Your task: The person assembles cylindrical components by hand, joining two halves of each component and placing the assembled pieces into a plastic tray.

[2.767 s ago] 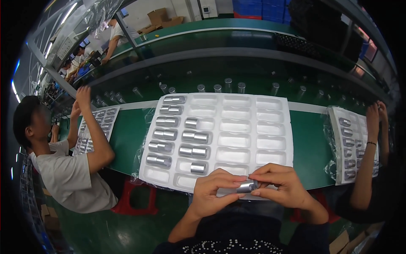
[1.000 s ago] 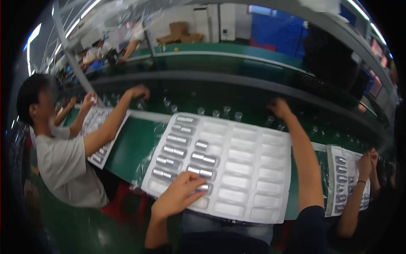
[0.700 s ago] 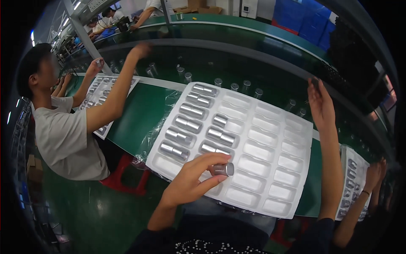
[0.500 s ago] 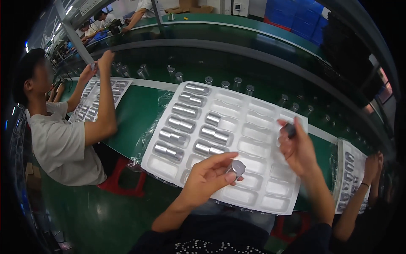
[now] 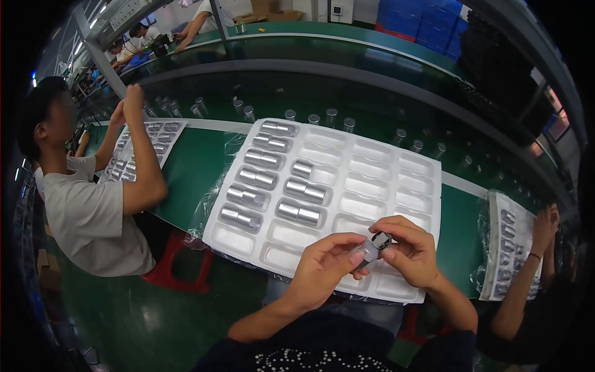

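One silver tube [image 5: 366, 252] pinched in the left hand [image 5: 325, 268], dark bit [image 5: 382, 239] gripped by the right hand [image 5: 414, 253], tray [image 5: 367, 185] underneath.

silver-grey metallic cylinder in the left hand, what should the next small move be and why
Probably tilt the small dark-rimmed round part in the right hand into line with the silver-grey metallic cylinder: the left hand holds that cylinder close by, and the two look angled.
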Demonstrator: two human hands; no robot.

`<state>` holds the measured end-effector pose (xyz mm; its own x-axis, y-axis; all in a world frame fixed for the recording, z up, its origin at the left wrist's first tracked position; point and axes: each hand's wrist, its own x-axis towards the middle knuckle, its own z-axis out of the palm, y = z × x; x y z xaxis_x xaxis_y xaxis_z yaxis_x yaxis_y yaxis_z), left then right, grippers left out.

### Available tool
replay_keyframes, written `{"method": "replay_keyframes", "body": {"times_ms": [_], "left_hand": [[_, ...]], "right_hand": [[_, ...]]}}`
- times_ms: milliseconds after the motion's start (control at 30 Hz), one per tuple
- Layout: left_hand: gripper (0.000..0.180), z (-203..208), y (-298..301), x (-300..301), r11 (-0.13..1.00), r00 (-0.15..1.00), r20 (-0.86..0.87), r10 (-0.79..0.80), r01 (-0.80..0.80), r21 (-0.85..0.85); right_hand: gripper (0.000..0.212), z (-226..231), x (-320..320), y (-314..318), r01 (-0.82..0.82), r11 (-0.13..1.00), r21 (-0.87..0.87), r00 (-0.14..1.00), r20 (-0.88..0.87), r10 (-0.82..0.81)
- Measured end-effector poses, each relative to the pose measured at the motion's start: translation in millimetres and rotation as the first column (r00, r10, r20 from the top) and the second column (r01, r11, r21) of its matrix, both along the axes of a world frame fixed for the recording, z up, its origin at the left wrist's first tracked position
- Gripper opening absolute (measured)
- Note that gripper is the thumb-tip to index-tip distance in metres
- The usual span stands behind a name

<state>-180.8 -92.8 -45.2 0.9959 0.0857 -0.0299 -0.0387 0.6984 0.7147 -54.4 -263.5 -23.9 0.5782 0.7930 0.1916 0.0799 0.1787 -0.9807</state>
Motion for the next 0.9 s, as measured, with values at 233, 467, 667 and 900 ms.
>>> {"method": "replay_keyframes", "body": {"times_ms": [233,467,667,900], "left_hand": [[0.028,0.6,0.7,-0.7,0.999,0.996,-0.079,0.028,-0.026,0.025],[0.021,-0.3,0.8,1.0,1.0,0.995,-0.104,0.008,-0.006,0.015],[0.019,-5.2,2.0,0.6,0.999,0.992,-0.125,-0.004,0.009,0.039],[0.017,-4.3,-0.9,4.3,0.998,0.991,-0.132,0.036,-0.041,-0.036]], "right_hand": [[0.049,3.0,3.7,-11.5,0.061,0.996,0.065,0.986,0.15,-0.07],[0.032,29.8,1.4,-11.4,0.037,0.999,-0.014,0.821,0.57,-0.022],[0.026,45.9,-3.2,-9.7,-0.005,0.992,-0.122,0.807,0.585,0.076],[0.028,47.2,-11.6,-10.5,0.075,0.988,-0.133,0.713,0.7,0.04]]}}
